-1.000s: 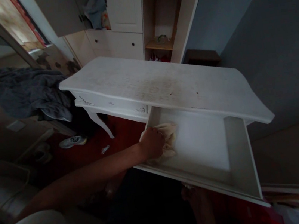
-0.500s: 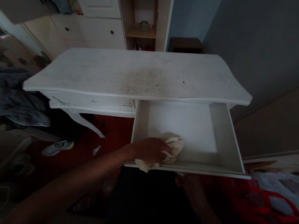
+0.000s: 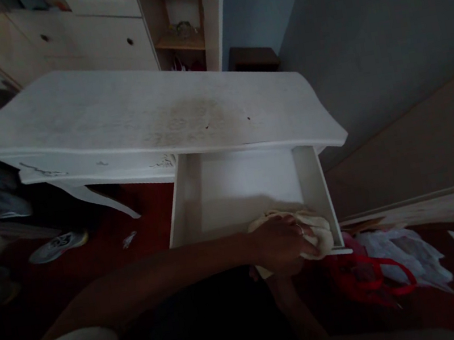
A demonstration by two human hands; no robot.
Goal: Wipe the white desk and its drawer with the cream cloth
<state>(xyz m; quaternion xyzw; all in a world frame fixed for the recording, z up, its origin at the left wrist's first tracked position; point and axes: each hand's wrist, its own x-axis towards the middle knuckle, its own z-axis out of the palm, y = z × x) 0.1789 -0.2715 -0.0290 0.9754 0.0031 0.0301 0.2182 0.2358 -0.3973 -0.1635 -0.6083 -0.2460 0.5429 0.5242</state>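
Note:
My left hand [image 3: 284,241] is closed on a cream cloth [image 3: 320,230] and presses it into the front right corner of an open white drawer [image 3: 249,178]. Part of the cloth hangs over the drawer's front edge. A ring shows on one finger. Below the drawer front is my right hand [image 3: 281,285], largely covered by my left hand and the cloth; its fingers are mostly hidden. The drawer is pulled out from a white desk [image 3: 105,109], whose top carries a brownish stain [image 3: 197,120].
A white cabinet [image 3: 98,41] and an open shelf unit [image 3: 180,40] stand behind the desk. On the reddish floor lie a sneaker [image 3: 58,246], a red bag [image 3: 359,281] and a white plastic bag [image 3: 408,256]. A grey wall [image 3: 385,53] rises to the right.
My left hand has slid the cloth from the drawer's front left to its front right corner. My view has shifted right. The right hand stays under the drawer front, now more covered.

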